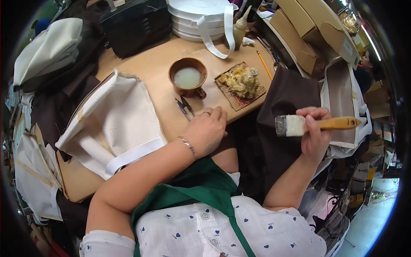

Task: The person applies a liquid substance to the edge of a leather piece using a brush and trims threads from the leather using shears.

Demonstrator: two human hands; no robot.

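Observation:
My right hand (316,130) is raised at the right, closed around a flat paintbrush (294,125) with a wooden handle; its pale bristles point left. My left hand (208,130) lies on the near edge of the table, fingers stretched out and holding nothing. Just beyond its wrist are dark thread snips (184,107), partly covered by the hand. A brown mug (174,85) of cloudy whitish liquid stands behind them. To its right, a lumpy yellowish crusted mass (243,82) sits on a piece of cardboard (233,103). Left of my forearm lies a cream fabric piece (124,107) with a white band.
At the back stand a black box (135,28) and rolls of white ribbon (188,21). A glue-crusted bottle (240,28), a pencil (264,64) and scissors (276,55) lie near the right edge. Dark brown fabric (287,94) hangs there, beside cardboard boxes (295,32) and a cream fabric-lined box (342,98).

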